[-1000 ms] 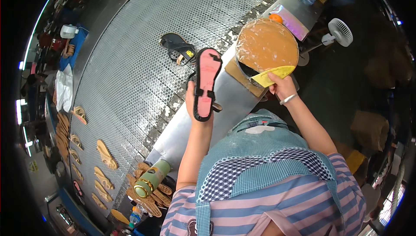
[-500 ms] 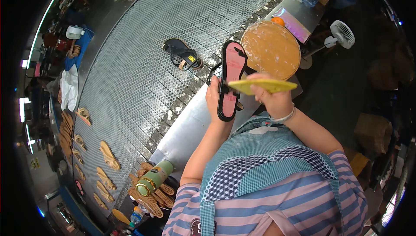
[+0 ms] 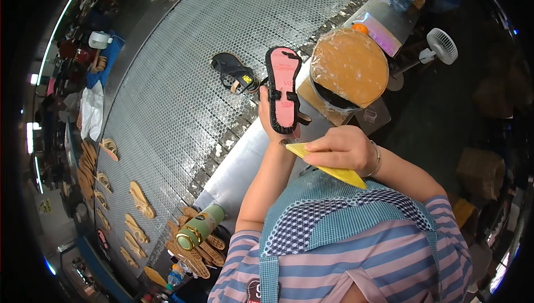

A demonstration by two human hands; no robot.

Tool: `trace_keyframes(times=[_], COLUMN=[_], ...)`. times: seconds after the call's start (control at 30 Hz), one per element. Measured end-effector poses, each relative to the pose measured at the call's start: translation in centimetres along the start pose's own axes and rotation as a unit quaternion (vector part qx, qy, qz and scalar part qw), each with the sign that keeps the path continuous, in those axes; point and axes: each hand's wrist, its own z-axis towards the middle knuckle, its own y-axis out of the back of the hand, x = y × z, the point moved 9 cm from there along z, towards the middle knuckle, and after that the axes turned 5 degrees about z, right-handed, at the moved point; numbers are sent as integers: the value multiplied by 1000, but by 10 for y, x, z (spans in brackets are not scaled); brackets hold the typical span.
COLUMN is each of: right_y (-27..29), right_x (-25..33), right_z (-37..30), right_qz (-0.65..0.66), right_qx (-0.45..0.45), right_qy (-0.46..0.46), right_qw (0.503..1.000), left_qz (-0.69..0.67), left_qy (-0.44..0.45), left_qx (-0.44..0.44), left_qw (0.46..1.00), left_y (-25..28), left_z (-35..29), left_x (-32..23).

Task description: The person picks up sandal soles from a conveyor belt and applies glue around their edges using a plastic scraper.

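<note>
My left hand [image 3: 269, 115] grips a black strappy sandal upper [image 3: 284, 80], its pink underside facing up and black edging folded around the rim. The fingers behind it are mostly hidden. Just below its heel end, my right hand [image 3: 346, 150] is closed on the flat yellow handle of a brush [image 3: 331, 168]. The brush's dark bristle tip points left, close to my left wrist; whether it touches anything I cannot tell. Beyond my left hand, a black sandal [image 3: 233, 71] rests on the perforated conveyor [image 3: 183, 92].
A round tub with an orange-brown lid [image 3: 349, 64] stands to the right, a dark gap at its near edge. Behind it are an orange fruit [image 3: 360, 28] and a small fan [image 3: 441, 46]. A green flask [image 3: 201, 227] and tan soles [image 3: 192, 258] lie at lower left.
My right hand has brought the brush down and toward me, away from the sandal's middle. The sandal upper has shifted left and turned more upright. The tub's near side is uncovered to view.
</note>
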Motion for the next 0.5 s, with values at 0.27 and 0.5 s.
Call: trace_keyframes(times=[0.27, 0.5], right_y=[0, 80], right_x=[-6, -86], right_z=[-4, -76], right_qz=[-39, 72], right_qx=[28, -274], right_qy=[3, -325], right_qw=[999, 903], left_qz=[-29, -24], left_qy=[25, 226], left_qx=[17, 54], left_qw=[999, 972], left_y=[5, 49], left_z=[8, -13], left_x=[4, -44])
